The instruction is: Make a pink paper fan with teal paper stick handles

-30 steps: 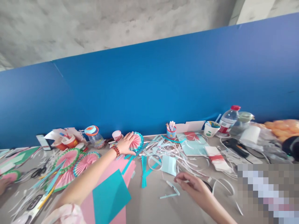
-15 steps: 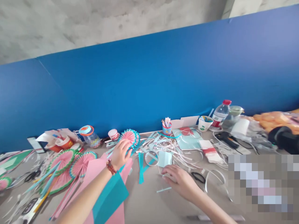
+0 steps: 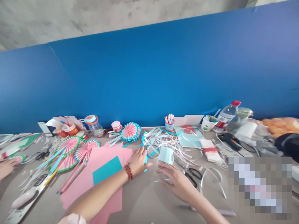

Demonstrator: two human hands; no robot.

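My left hand [image 3: 139, 161], a beaded bracelet at its wrist, lies over teal paper strips [image 3: 153, 154] with fingers stretched forward and thumb out. Part of the strips is hidden under it. My right hand [image 3: 174, 179] hovers low over the table, fingers loosely spread, beside a thin pale blue strip [image 3: 161, 180]. Just beyond it lie a pale blue paper piece [image 3: 166, 155] and a clear ring of tape [image 3: 153, 151]. Black-handled scissors [image 3: 195, 174] lie to its right. Pink paper sheets [image 3: 102, 155] and a teal sheet [image 3: 107, 170] are under or near my left forearm.
A pleated pink-and-blue paper rosette [image 3: 130, 132] stands at the back, near a heap of paper strips [image 3: 163, 138]. More rosettes [image 3: 86, 150] lie left. A bottle [image 3: 226, 115] and glue gun [image 3: 227, 140] are right. Another person's hand [image 3: 6, 168] shows at far left.
My left hand has moved away from the rosette, right and nearer to me, onto the teal strips. My right hand stays about where it was. Another person's hand has appeared at far left.
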